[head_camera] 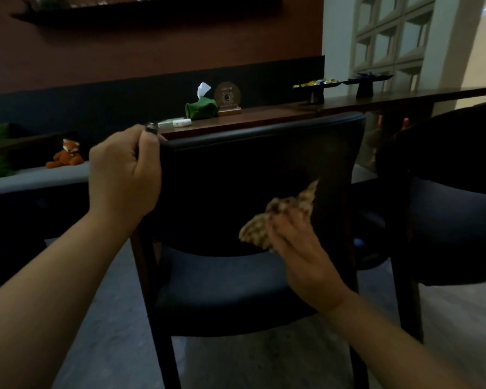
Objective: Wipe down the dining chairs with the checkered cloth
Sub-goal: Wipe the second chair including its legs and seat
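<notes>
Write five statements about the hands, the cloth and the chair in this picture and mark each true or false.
1. The right hand holds the checkered cloth against the back of the chair. True.
2. The left hand rests flat on the chair's seat. False: it grips the top left corner of the backrest.
3. The tissue box on the table has a green cover. True.
4. The fox toy sits on the chair being wiped. False: it sits on a bench at the left, away from the chair.
5. The cloth lies spread on the table. False: it is bunched in the right hand.
</notes>
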`<state>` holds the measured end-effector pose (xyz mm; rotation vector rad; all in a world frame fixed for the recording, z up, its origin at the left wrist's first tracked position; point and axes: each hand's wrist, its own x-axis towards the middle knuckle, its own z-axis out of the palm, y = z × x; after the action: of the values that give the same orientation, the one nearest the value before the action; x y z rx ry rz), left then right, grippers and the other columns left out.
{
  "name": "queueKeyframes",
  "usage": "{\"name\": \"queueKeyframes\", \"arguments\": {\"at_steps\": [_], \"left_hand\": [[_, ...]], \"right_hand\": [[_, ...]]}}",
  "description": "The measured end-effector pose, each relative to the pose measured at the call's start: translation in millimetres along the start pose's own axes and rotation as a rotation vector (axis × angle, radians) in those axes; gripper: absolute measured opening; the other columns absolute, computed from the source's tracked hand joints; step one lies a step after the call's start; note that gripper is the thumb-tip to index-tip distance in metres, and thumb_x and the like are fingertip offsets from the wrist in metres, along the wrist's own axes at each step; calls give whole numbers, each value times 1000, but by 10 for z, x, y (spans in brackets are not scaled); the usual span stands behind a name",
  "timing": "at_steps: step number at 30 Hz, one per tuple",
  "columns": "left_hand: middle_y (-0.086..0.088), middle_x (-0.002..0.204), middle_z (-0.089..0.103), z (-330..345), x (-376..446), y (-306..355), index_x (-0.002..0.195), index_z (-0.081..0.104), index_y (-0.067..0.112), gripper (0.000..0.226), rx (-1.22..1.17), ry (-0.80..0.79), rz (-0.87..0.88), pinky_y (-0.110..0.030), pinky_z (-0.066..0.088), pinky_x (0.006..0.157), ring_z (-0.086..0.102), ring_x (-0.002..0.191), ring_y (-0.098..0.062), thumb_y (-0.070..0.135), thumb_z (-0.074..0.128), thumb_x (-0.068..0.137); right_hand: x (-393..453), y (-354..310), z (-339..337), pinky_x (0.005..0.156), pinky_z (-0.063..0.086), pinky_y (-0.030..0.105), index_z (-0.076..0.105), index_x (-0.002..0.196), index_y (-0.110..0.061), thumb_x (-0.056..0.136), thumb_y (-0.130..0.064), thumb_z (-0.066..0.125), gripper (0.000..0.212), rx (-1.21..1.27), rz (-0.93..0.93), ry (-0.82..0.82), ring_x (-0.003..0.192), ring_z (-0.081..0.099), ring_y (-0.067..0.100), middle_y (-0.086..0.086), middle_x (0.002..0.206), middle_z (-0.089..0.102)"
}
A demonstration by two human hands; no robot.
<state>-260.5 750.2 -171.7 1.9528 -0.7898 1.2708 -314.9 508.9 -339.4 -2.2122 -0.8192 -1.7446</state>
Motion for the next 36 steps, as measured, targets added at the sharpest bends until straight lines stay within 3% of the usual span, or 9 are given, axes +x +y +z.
{"name": "queueKeyframes", "arguments": {"at_steps": [4,9,17,21,26,28,30,33,36], "left_hand": [[15,56,40,121,95,494,63,41,28,37,133,-72,193,-15,26,49,40,46,-3,27,36,99],[-3,77,67,580,-11,1046,90,68,13,32,344,-3,306,-31,37,66,57,64,-19,33,43,97],[-6,86,68,615,-50,987,101,68,11,32,387,8,341,-35,35,73,59,75,-25,33,45,97],[-5,82,68,646,-43,990,98,69,12,32,346,46,336,-37,36,70,59,71,-24,34,46,95],[-4,78,66,690,-26,965,91,69,13,31,363,109,353,-32,30,69,56,68,-23,35,48,93],[-4,76,66,712,-23,958,88,68,13,31,370,131,356,-32,30,68,55,66,-23,36,48,93],[-4,75,65,728,-29,952,88,68,13,31,366,149,350,-34,31,68,55,67,-23,36,48,93],[-4,75,65,725,-41,959,90,68,12,31,363,154,352,-34,31,69,55,67,-23,35,48,93],[-5,77,66,716,-47,965,91,69,12,31,350,142,357,-35,32,69,56,68,-24,35,48,93]], "right_hand": [[544,-87,-97,112,25,60,37,138,2,100,-1,36,38,45,265,390,138,26,47,21,149,28],[738,-262,130,106,28,65,34,139,-3,97,-10,42,42,139,501,439,139,21,50,36,147,17],[811,104,-12,114,29,46,46,129,7,96,5,42,34,25,557,601,135,33,42,32,139,36],[995,547,-257,110,32,22,52,132,-4,95,-3,39,39,168,975,681,131,44,21,12,137,51],[978,1047,-466,84,44,35,63,121,-8,97,-11,40,34,458,1358,627,97,57,24,7,99,64],[932,852,-393,87,44,35,65,120,-10,97,-14,43,32,439,1369,706,98,58,22,6,98,65],[849,304,-178,105,39,26,58,129,-11,95,-14,42,38,332,1245,736,121,51,14,5,127,59],[698,-250,18,110,25,11,48,137,-6,89,-9,39,49,278,1087,682,134,34,4,2,145,43],[734,149,-120,111,33,24,55,131,-4,91,-1,41,42,319,1154,734,131,45,14,8,137,53]]}}
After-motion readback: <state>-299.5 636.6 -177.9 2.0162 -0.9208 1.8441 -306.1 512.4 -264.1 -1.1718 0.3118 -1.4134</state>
